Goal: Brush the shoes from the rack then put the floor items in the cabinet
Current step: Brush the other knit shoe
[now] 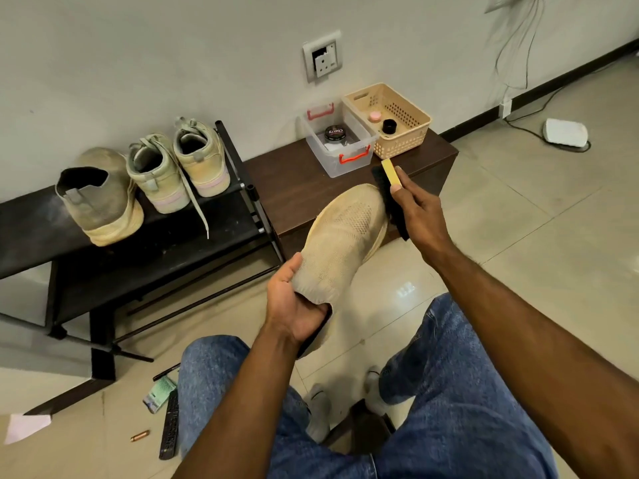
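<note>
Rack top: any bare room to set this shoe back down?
Yes: the rack top is bare left of the grey shoe. Its right end is crowded by the sneaker pair. The dark cabinet top is also bare between rack and clear box.

Both bare forearms reach forward over the knees. The left hand (294, 305) cups upward, fingers curled in a grip, thumb on top. The right hand (416, 210) is raised higher, fingers pinched closed.

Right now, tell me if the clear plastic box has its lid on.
Open: the clear box has no lid, and the polish tin inside shows from above.
</note>
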